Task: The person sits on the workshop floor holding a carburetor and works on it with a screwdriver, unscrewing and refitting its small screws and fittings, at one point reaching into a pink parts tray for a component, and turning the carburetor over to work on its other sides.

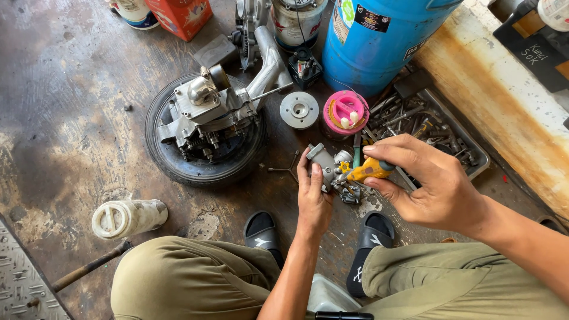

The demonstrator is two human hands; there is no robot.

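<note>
I see left hand [312,198] fingers clamped on grey carburetor [329,168], held above floor; right hand [428,181] fingers closed around yellow screwdriver [368,170], tip at carburetor body. Risk, my judgement: tip slips off fastener toward left fingertips; loose part drops beneath fingers

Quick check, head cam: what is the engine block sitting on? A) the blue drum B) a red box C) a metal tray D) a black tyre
D: the grey engine block rests inside the ring of the black tyre lying flat on the floor, apart from the left hand and right hand.
</note>
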